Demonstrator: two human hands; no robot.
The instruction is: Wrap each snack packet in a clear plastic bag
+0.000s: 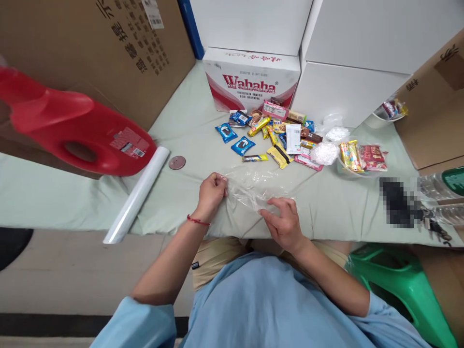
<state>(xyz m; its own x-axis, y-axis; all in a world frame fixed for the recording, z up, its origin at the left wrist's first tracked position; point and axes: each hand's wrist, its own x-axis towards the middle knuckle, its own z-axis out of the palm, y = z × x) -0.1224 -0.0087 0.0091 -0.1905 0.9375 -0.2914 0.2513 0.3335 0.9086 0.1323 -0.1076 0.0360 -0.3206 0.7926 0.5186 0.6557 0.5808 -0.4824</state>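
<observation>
Pinching film (243,194) in tightly curled left hand (212,192). Touching it with loosely spread right hand (285,222); cannot tell whether gripping there. Having it between both, over cloth (333,208), on near side of snacks (278,153).

Seems to be a storeroom or home, judging from 1 cardboard box (108,82) at upper left, 1 green stool (411,285) at lower right.

Glossy, crinkled plastic film (251,194)
</observation>
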